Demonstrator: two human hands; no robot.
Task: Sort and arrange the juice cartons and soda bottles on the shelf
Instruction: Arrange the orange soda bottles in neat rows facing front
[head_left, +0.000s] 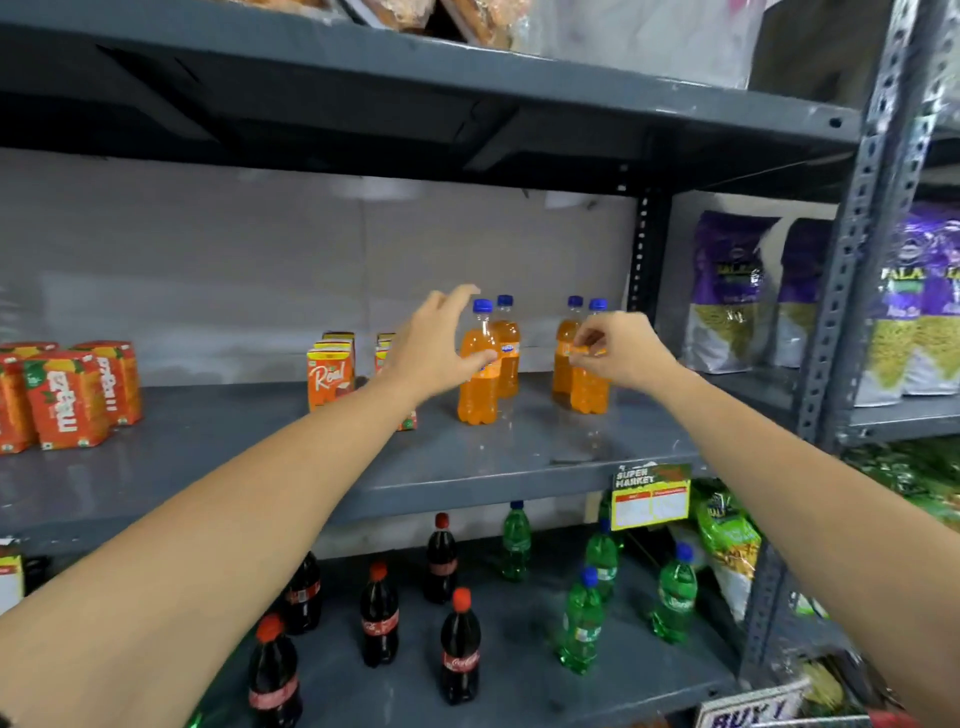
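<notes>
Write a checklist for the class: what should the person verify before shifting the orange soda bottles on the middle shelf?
1. Left hand around front left orange bottle: ok, open, thumb touching.
2. Right hand gripping front right orange bottle: cannot tell, fingers only pinch at its label.
3. All four orange bottles upright: ok.
4. Bare space on middle shelf: ok.
5. Real cartons apart from the bottles: ok.
</notes>
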